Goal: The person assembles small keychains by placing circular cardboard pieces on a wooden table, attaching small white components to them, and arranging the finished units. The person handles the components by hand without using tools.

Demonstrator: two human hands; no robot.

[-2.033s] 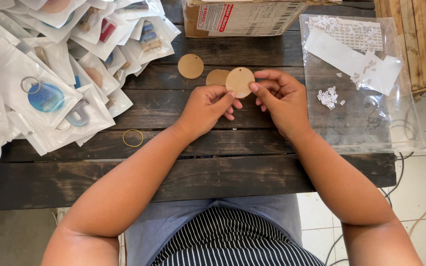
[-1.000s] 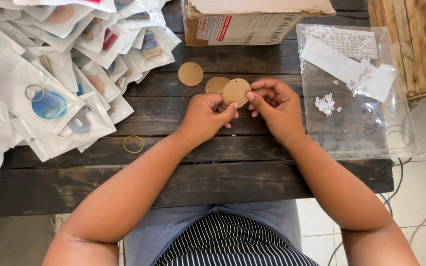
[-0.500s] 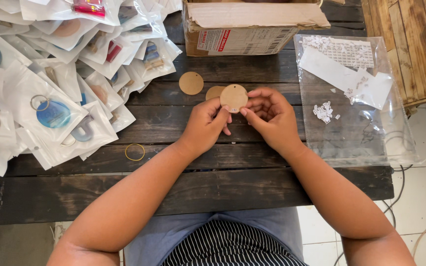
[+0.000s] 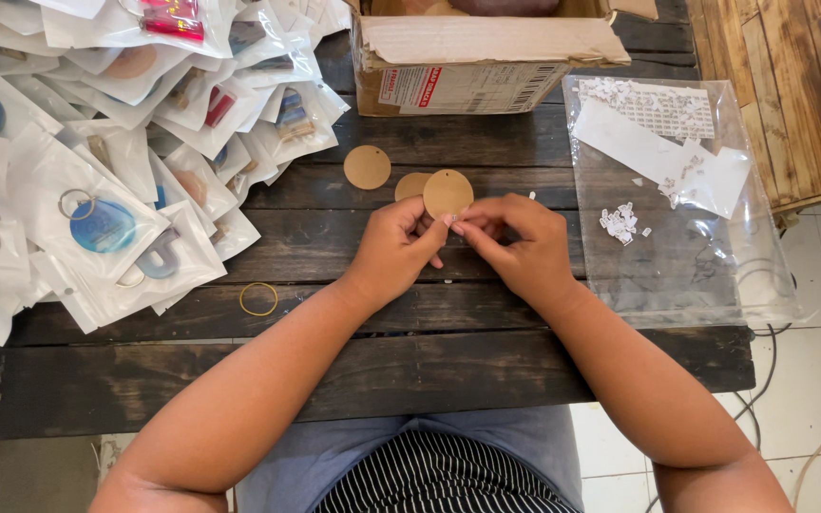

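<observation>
My left hand [image 4: 394, 245] and my right hand [image 4: 515, 245] meet over the dark wooden table [image 4: 353, 361], both pinching a round tan disc [image 4: 448, 193] with a small hole near its edge. The fingertips of both hands touch at the disc's lower rim. A second tan disc [image 4: 410, 185] lies partly hidden behind the held one, and a third [image 4: 367, 167] lies flat on the table a little to the left. A thin gold ring [image 4: 258, 298] rests on the table left of my left forearm.
A large heap of white plastic packets [image 4: 97, 142] with keyrings covers the table's left side. An open cardboard box [image 4: 486, 62] stands at the back. A clear plastic bag [image 4: 677, 199] with paper sheets and small white bits lies at the right edge.
Both hands have stayed together on the disc, fingers shifting down toward its lower edge. The head view has drifted, so everything sits slightly lower and more to the right in view.
</observation>
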